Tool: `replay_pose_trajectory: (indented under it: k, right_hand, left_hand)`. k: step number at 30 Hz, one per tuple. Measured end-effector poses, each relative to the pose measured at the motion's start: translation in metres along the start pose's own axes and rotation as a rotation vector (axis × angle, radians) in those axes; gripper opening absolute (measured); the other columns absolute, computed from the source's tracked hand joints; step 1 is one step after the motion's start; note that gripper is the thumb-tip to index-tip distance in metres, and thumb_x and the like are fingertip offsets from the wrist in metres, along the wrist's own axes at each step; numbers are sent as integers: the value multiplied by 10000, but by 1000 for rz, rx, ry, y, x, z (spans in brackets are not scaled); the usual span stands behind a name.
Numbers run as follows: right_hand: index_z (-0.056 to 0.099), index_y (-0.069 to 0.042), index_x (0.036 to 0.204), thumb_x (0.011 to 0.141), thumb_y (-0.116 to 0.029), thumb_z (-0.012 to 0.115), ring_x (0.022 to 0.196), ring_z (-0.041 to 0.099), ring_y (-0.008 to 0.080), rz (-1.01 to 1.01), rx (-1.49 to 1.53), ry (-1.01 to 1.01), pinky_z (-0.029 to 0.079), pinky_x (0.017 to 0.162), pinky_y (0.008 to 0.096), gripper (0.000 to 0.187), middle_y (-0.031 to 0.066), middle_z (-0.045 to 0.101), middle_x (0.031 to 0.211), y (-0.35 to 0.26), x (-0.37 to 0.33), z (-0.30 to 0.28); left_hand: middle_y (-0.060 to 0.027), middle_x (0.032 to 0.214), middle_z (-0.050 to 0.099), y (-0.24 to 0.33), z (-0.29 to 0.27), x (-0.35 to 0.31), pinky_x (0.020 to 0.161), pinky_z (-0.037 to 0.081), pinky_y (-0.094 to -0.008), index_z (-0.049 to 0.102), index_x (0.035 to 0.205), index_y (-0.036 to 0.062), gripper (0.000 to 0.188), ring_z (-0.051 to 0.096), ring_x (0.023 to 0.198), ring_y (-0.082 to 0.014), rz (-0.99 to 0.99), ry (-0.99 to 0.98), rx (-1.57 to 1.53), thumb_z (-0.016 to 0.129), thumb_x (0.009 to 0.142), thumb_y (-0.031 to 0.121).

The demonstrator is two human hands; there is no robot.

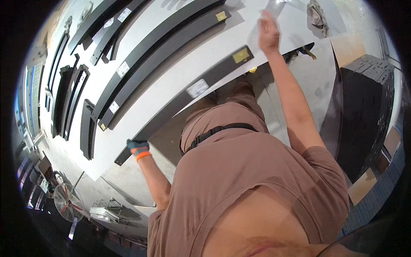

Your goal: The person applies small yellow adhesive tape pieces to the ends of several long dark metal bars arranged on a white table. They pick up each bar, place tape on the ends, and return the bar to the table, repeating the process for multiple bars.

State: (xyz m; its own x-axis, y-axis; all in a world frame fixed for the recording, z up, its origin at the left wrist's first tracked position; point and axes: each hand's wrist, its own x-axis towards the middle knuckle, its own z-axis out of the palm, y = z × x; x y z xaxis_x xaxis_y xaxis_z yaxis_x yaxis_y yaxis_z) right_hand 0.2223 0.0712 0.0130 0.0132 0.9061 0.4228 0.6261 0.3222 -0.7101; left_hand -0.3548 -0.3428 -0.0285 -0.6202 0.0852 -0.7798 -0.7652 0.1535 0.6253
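Note:
A long dark bar point(171, 103) lies along the near edge of the white table. It bears a white label and a yellow sticker near its right end. My left hand point(139, 148), in a grey-blue glove with an orange cuff, grips this bar near its left end; some of its fingers are hidden. My bare right hand point(269, 35) is past the bar's right end, over the white table point(295, 25). Its fingers are stretched out, slightly blurred, and hold nothing I can see.
Beyond the near bar lie two long dark bars point(162, 47) and several shorter dark pieces point(87, 128). A crumpled grey cloth or glove point(317, 18) rests at the far right. A dark stack point(359, 111) stands to my right. At the lower left is a round fan point(67, 200).

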Motion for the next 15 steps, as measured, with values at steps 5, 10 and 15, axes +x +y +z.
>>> replay_pose_trajectory:
  k: [5,10,15]
  right_hand:
    - [497,19,1484,1043,-348,587,1479,349,416,29,-293,-2,270,1217,530,580,254,388,1590,46,-44,31]
    - [751,-101,1137,926,-384,643,1162,640,344,66,7,-1362,391,1126,452,370,98,735,1152,-140,-114,81]
    - [708,-84,1253,981,-273,657,1140,663,381,-126,618,-1311,529,948,443,335,182,715,1221,-171,-159,101]
  left_hand:
    - [-158,1256,721,70,-49,-5,937,593,-525,668,1238,87,532,707,1091,-374,17,133,-71,468,977,504]
    - [-197,1278,696,71,-25,-12,972,579,-508,610,1321,40,588,690,1112,-381,42,75,-92,461,1001,509]
    - [-183,1375,657,32,79,-36,1054,521,-571,647,1336,78,577,643,1231,-384,75,-111,-24,417,1005,491]
